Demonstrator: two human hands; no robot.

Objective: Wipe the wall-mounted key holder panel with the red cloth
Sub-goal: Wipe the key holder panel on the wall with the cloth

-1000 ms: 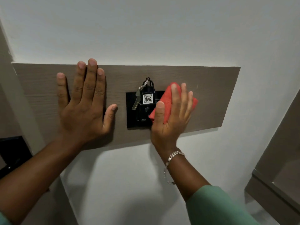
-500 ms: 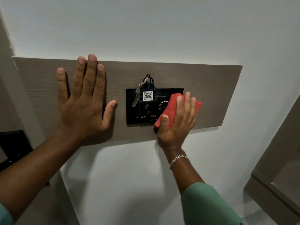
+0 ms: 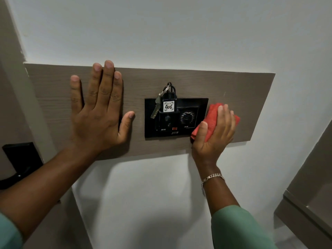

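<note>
A long grey-brown wooden panel (image 3: 233,87) is fixed across the white wall. At its middle sits a black key holder plate (image 3: 186,132) with a round ribbed knob. A key with a white tag marked 406 (image 3: 168,106) hangs in it. My right hand (image 3: 215,133) presses the folded red cloth (image 3: 212,115) flat against the wood just right of the black plate, at its lower right corner. My left hand (image 3: 98,112) lies flat on the panel to the left of the plate, fingers spread, holding nothing.
A black door handle plate (image 3: 21,159) is mounted at the far left on a door frame. A grey-brown ledge or cabinet edge (image 3: 305,212) juts in at the lower right. White wall surrounds the panel above and below.
My right hand has slid the red cloth to the right, off the black plate's face and onto the wood beside it, uncovering the knob. My left hand has stayed put.
</note>
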